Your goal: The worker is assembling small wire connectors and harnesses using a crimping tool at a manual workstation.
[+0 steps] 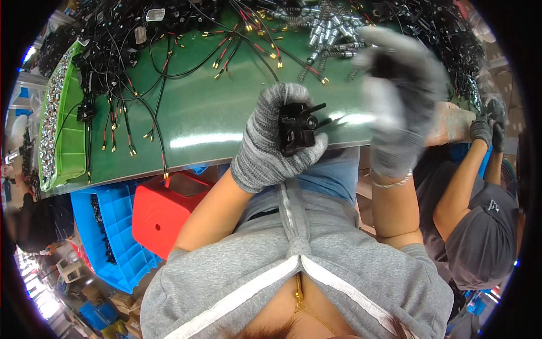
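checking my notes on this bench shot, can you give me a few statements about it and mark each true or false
1. The left hand holds a small black plastic part. True.
2. The right hand rests flat on the green table. False: it is raised and blurred.
3. Both hands are bare. False: both wear grey knit gloves.
4. A red stool stands below the table edge, beside a blue crate. True.
5. Black wires with red ends lie on the table. True.
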{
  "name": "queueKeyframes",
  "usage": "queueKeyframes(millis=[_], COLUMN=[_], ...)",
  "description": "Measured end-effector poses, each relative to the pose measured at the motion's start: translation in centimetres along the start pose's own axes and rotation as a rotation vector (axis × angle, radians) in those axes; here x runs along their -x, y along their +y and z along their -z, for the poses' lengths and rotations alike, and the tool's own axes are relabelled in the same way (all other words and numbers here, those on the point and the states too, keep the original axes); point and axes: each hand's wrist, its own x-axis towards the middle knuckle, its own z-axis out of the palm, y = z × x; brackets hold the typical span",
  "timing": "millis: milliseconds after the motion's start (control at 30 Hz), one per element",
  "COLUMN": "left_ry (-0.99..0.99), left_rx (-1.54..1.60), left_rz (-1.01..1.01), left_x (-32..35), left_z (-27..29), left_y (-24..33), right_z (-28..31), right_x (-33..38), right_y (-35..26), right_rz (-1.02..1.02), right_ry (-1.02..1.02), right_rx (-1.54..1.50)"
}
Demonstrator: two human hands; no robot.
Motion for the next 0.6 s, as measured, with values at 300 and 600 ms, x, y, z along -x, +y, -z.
queueKeyframes(millis=[300, 600], left_ry=[-0.103, -0.063], left_rx=[-0.026, 0.048], left_rz=[-0.133, -0.119], left_x=[-0.4, -0.5], left_z=[0.1, 0.1], left_y=[-0.5, -0.2], right_z=[2.2, 1.7], right_x=[-2.0, -1.7], right_y=[-2.1, -0.6], right_rz=[-0.069, -0.001], right_ry=[-0.069, -0.133], right_rx=[-1.084, -1.093])
